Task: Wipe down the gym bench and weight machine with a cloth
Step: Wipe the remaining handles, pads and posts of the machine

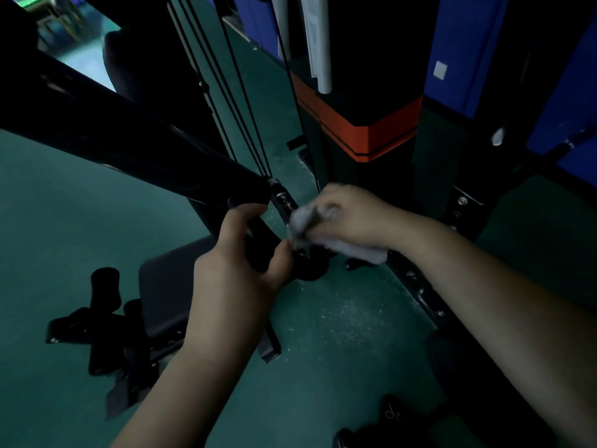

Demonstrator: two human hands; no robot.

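Head view, dim light. We look down on the weight machine (200, 150): a thick black frame tube slants in from the upper left, and several thin black cables (226, 101) run down to its lower end. Our left hand (240, 258) grips a black padded bar just below that end, fingers curled over the top and thumb underneath, clamped on it. Our right hand (350, 215) is closed around a crumpled white cloth (326, 236); the fingers are bunched together on the fabric, though motion blur hides their exact placement. The cloth is pressed against the black metal rail (416, 286) that runs toward the lower right, just beside the left thumb.

The bench (168, 289), a black padded seat, sits lower left on the green floor (64, 221), with black foam rollers (105, 287) near its end. Behind the hands stands a black column with an orange band (365, 137). Blue panels (465, 43) line the far side.

Writing: a faint pale scrawl on a dark object at the bottom edge (392, 413); we cannot read it. No brand legible.
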